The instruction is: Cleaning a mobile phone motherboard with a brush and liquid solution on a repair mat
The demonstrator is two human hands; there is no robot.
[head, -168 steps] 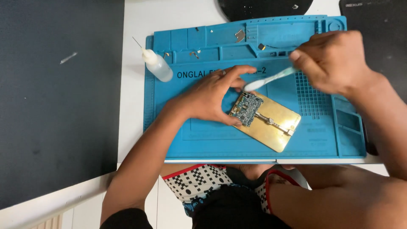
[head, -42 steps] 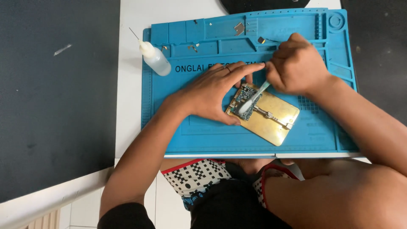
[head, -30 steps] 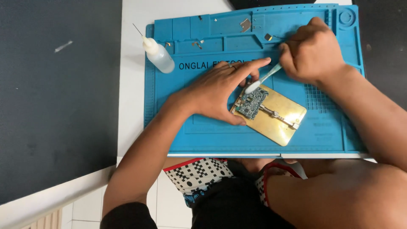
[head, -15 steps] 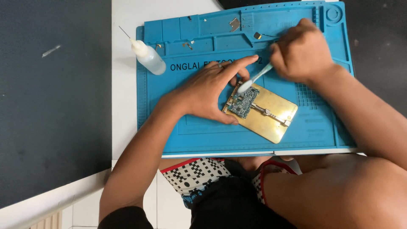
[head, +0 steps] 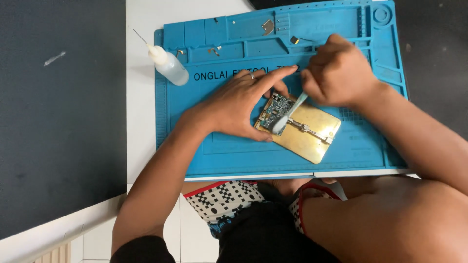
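Observation:
A small green circuit board (head: 274, 108) is clamped on a gold metal holder plate (head: 312, 136) that lies tilted on a blue work mat (head: 234, 151). My left hand (head: 239, 104) rests on the mat with thumb and forefinger spread around the board's left end, touching the holder. My right hand (head: 339, 73) grips the handle of a pale blue brush (head: 290, 113), and the white bristle end presses on the board.
A clear squeeze bottle with a needle tip (head: 165, 63) lies at the mat's top left corner. Small screws and metal parts (head: 267, 27) sit in the mat's upper trays. Black mats (head: 58, 112) lie at left and upper right. My patterned shorts (head: 229, 199) show below the table edge.
The brush tip has come down from above the board's edge onto the board itself. My right hand shifted slightly toward the holder. My left hand keeps its hold.

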